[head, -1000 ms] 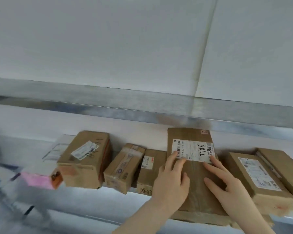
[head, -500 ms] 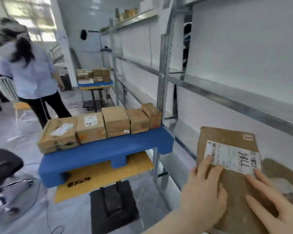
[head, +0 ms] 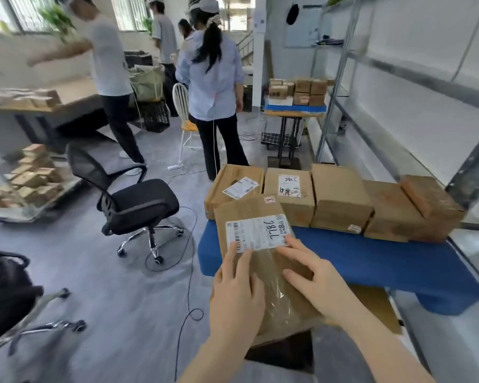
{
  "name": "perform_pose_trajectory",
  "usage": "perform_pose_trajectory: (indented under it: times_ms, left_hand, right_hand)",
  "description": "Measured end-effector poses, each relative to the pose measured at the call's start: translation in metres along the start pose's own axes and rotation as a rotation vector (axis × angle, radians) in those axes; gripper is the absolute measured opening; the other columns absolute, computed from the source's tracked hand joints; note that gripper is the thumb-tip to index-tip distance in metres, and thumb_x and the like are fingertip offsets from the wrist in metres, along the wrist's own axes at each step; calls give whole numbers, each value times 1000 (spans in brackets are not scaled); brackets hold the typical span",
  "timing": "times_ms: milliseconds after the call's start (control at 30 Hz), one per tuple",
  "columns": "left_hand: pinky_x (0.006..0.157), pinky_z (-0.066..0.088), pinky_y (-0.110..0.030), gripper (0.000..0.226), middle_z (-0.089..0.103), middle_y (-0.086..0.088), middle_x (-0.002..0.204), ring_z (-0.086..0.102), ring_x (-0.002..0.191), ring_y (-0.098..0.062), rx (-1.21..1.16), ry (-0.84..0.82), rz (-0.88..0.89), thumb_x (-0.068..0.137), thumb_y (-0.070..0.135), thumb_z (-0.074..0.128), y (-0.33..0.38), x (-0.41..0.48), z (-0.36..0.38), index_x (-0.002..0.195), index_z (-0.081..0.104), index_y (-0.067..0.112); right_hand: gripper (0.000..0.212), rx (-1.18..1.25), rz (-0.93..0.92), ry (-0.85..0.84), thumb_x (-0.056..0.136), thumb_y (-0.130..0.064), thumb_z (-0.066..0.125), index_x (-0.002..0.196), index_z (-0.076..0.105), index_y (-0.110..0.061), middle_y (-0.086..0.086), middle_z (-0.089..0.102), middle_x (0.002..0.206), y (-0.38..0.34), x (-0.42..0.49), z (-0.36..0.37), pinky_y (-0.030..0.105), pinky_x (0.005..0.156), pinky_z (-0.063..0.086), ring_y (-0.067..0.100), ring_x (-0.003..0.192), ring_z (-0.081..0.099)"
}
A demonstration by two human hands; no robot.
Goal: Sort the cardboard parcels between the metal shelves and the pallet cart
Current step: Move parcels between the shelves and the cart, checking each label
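I hold a flat cardboard parcel [head: 250, 214] with a white label marked 7786 in both hands, over the near left corner of the blue pallet cart [head: 371, 261]. My left hand [head: 237, 294] grips its left side, fingers spread on top. My right hand [head: 315, 280] presses on its right side. Several cardboard parcels [head: 340, 194] stand in a row along the far edge of the cart. The metal shelves [head: 415, 78] run along the right wall.
A black office chair [head: 138, 200] stands left of the cart, cables on the floor beneath it. A person in a light blue shirt [head: 210, 76] stands beyond the cart, others behind. A second blue cart with parcels [head: 296, 106] is farther back.
I have turned left from the shelf with the parcel in both hands. The parcel has come off the shelf and is now over the blue cart's near corner.
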State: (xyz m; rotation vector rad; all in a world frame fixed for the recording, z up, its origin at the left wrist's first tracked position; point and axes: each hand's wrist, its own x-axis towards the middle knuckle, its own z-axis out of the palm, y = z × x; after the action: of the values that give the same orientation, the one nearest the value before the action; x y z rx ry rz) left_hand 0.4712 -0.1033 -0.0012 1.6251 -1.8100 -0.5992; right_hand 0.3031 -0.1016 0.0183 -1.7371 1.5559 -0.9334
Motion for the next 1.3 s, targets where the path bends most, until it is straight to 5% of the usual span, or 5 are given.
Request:
perform_pose_trajectory:
  times_ms: [500,833,967,1133,1300]
  left_hand:
    - [106,30,-38,50,-10,17,153,11,137,-26,-132,129,-663,93,27,36,1,100,115,140,22,33]
    - [84,46,-28,47,11,12,150,50,111,-14,-213,-1,-505,89,23,42,-33,135,93,134,33,32]
    - [102,30,-40,49,17,0,153,27,130,-31,168,140,-398,87,27,43,-77,172,46,135,32,29]
    - [108,24,-51,48,16,-4,154,13,140,-32,463,-99,-116,92,36,40,-104,196,45,138,30,32]
    - [110,23,-51,49,8,-1,155,12,140,-27,182,-149,-194,93,41,30,-119,193,55,142,25,34]
  right_hand:
    - [50,-192,-152,-775,89,-23,56,128,44,-52,-36,21,144,118,228,9,29,112,25,-10,133,20]
    - [44,-481,-329,-506,94,-38,43,137,41,-34,-14,24,151,119,215,11,27,115,11,6,141,13]
    - [73,-637,-289,-432,79,-76,27,143,17,-44,-13,-2,152,120,170,30,30,113,-10,8,142,-7]
    - [74,-773,-320,-336,82,-54,50,145,13,-39,-2,10,156,121,161,41,38,115,-1,20,144,5]
    - [75,-819,-360,-324,80,-54,57,144,22,-36,1,25,153,126,166,40,43,113,9,23,141,21]
